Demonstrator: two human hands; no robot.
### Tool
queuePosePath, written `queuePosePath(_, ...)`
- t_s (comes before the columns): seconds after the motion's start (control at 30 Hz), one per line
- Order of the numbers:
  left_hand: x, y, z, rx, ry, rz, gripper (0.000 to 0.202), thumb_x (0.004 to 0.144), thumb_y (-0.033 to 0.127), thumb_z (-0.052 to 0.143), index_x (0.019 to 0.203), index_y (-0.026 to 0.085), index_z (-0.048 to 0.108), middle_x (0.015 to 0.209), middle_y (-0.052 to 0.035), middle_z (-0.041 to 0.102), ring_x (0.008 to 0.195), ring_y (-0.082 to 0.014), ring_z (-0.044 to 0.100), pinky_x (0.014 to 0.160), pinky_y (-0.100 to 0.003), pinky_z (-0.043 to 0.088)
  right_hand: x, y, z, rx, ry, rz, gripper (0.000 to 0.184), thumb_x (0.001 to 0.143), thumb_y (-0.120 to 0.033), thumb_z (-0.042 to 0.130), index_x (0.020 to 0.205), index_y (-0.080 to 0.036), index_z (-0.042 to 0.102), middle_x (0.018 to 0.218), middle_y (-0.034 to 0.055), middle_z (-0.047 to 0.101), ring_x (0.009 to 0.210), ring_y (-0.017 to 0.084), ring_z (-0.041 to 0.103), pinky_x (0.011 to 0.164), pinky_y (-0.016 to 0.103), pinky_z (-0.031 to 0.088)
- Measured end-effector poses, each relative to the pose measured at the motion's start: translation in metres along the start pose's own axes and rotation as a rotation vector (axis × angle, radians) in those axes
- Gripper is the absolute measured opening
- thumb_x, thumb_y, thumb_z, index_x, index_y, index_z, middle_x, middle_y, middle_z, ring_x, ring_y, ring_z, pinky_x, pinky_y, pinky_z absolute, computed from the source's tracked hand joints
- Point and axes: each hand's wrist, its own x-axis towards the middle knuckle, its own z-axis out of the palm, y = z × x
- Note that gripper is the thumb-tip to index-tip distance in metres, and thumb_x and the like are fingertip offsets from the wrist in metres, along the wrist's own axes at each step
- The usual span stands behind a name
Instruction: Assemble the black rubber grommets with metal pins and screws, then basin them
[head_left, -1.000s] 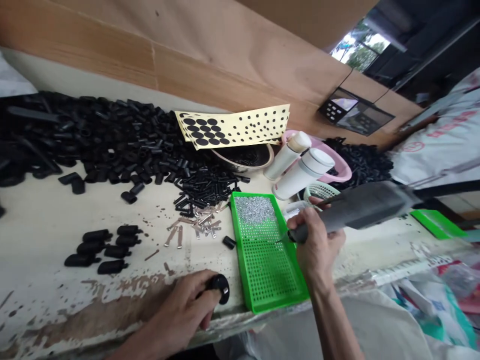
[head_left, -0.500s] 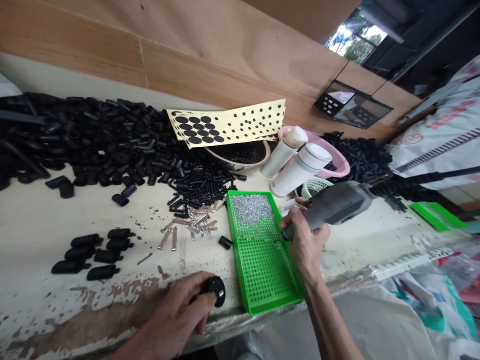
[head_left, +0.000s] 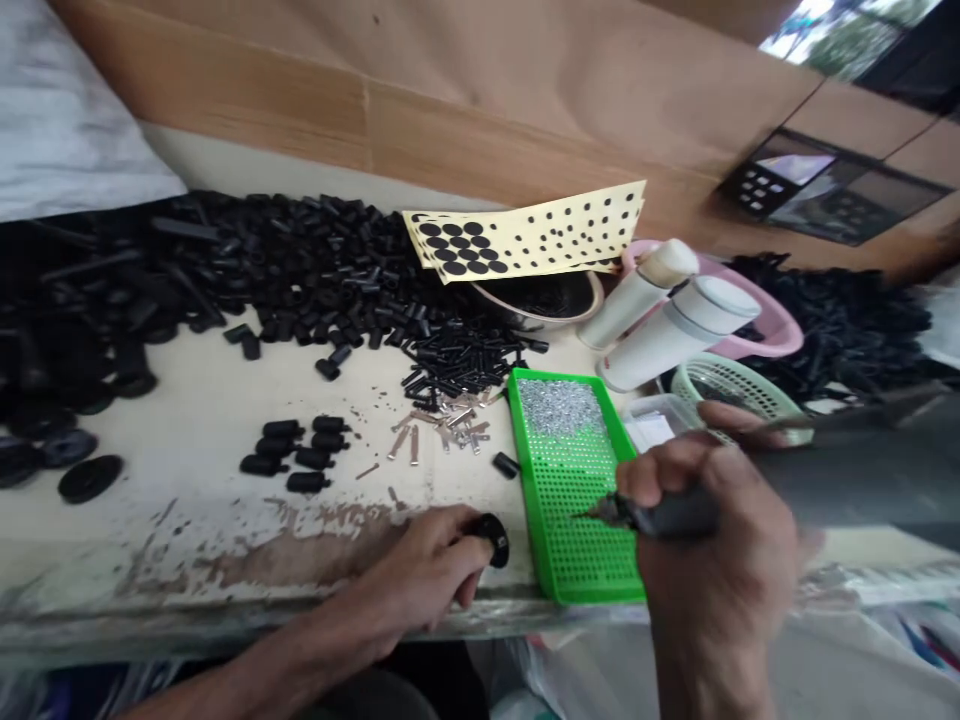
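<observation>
My left hand (head_left: 442, 560) is closed around a small black plastic part with a round end (head_left: 491, 540), at the front edge of the bench. In my right hand (head_left: 712, 540) is a dark grey electric screwdriver (head_left: 862, 470), blurred by motion. Its thin bit points left over the green perforated tray (head_left: 532, 520). Small silvery screws (head_left: 562, 405) lie heaped at the tray's far end. Just left of the tray a short black tube (head_left: 506, 464) lies on the bench, with flat metal strips (head_left: 457, 425) farther back.
Several black handle-like pieces (head_left: 307, 457) lie in two rows at the left. Behind them spreads a big heap of black parts (head_left: 322, 265). Sticker sheets (head_left: 525, 240) rest on a metal bowl (head_left: 540, 300). Two white flasks (head_left: 675, 335), a pink basin (head_left: 784, 325) and a pale basket (head_left: 739, 375) stand right.
The view has swung left, so the bench things sit farther right. My right hand has come closer with the screwdriver, its bit now showing over the tray. My left hand still holds the black part.
</observation>
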Motion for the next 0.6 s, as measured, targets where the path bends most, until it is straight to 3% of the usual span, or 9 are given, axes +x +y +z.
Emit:
queuePosePath(0.2,0.000,-0.003,0.002,-0.061,0.027,0.009,0.020,0.082,0.036,0.048,0.080,0.017,0.056,0.055,0.0050,0.046,0.040,-0.0071,0.032,0.034,-0.019,0.022,-0.061,0.007,0.025,-0.035,-0.127,0.062,0.028,0.083,-0.025,0.067,0.109,-0.021,0.059,0.058,-0.0066,0.052,0.048,0.013,0.052,0.050,0.029,0.045)
queuePosePath(0.6,0.001,0.000,0.001,-0.095,0.005,0.008,0.015,0.081,0.030,0.047,0.081,0.017,0.056,0.052,0.0053,0.045,0.038,-0.0073,0.029,0.033,-0.020,0.019,-0.068,0.017,0.019,-0.163,-0.216,0.054,0.029,0.089,-0.024,0.060,0.117,-0.024,0.052,0.061,-0.0062,0.052,0.051,0.013,0.052,0.056,0.032,0.046)
